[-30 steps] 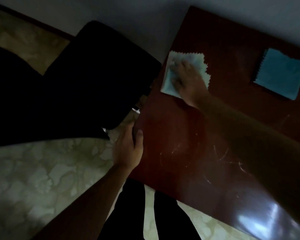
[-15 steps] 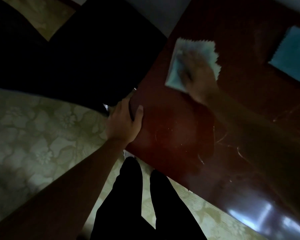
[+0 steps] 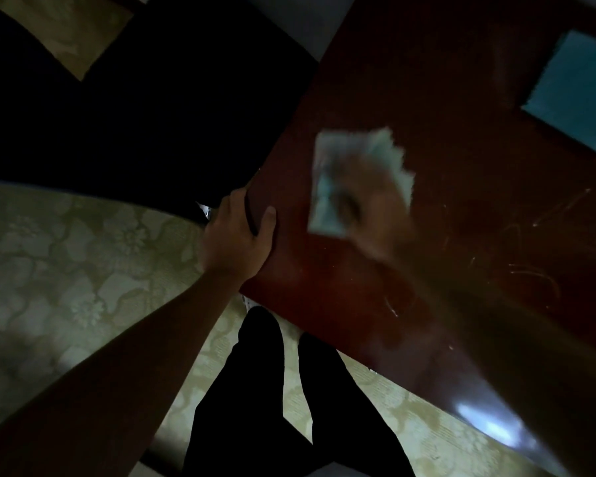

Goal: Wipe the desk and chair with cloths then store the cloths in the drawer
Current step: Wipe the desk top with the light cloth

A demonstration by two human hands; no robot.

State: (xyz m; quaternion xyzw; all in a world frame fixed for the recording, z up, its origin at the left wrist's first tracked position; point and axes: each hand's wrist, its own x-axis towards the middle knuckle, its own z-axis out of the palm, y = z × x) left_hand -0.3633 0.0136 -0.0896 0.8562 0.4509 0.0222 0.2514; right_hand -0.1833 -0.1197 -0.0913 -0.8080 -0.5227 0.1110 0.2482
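Right hand (image 3: 372,208) blurred, flat on pale scallop-edged cloth (image 3: 324,197) mid-frame on dark red desk (image 3: 324,297); grip unclear | left hand (image 3: 238,239) clasps desk edge | teal cloth (image 3: 575,94) upper right

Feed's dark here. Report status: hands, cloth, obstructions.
Left hand grips desk edge. Right hand, blurred, presses pale cloth flat on desk. Blue cloth idle, far corner. Nothing in the way.
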